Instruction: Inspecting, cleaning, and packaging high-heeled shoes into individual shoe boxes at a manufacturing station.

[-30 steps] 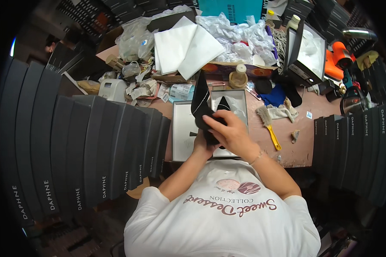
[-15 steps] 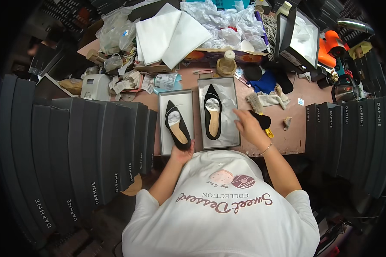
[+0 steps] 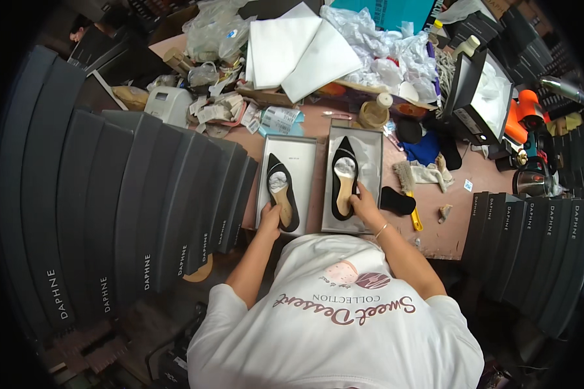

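Mid-frame: two open white boxes side by side on the table (image 3: 461,194). Left hand (image 3: 270,219) on the heel end of the left shoe (image 3: 283,191) in the left box (image 3: 304,170), fingers curled on it; can't tell how tight. Right hand (image 3: 365,202) fingertips pressed on the heel end of the right shoe (image 3: 343,176) in the right box (image 3: 370,170). Dark box stacks at left (image 3: 130,207) and right (image 3: 532,253) of frame.

L hand (image 3: 270,219) on black shoe (image 3: 282,191) in lid (image 3: 303,155); R hand (image 3: 365,202) on shoe (image 3: 344,176) in box (image 3: 374,146).
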A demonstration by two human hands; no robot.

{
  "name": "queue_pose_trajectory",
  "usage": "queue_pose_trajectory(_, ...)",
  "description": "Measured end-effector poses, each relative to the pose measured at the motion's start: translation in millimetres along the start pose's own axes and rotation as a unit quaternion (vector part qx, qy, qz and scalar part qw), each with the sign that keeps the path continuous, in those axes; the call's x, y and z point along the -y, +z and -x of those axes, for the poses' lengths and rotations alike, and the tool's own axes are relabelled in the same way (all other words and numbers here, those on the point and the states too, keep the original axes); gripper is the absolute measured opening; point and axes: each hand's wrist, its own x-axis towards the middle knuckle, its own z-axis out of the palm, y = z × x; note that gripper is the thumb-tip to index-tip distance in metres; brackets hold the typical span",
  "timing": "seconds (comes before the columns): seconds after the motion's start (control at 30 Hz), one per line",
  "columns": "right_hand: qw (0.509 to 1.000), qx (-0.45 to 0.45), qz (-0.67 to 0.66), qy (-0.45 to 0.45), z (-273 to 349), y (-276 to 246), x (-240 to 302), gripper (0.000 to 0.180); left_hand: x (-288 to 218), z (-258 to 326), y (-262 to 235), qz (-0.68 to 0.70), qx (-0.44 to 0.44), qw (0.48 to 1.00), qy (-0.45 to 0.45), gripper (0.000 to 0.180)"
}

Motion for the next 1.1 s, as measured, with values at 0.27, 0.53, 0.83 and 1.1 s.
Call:
queue_pose_trajectory(0.27,0.785,0.248,-0.553,0.130,82,-57,68,0.032,-95,76,74,0.236,0.444,0.859,-0.099,0.039)
queue_pose_trajectory(0.53,0.704,0.372,-0.601,0.069,107,-33,62,0.039,-67,100,150,0.328,0.659,0.645,-0.204,0.035)
queue_pose_trajectory(0.83,0.712,0.395,-0.567,0.129,121,-34,52,0.038,-67,104,144,0.277,0.684,0.643,-0.207,0.041)
queue_pose_trajectory(1.1,0.716,0.407,-0.553,0.120,120,-29,50,0.039,-67,102,140,0.248,0.687,0.650,-0.212,0.043)
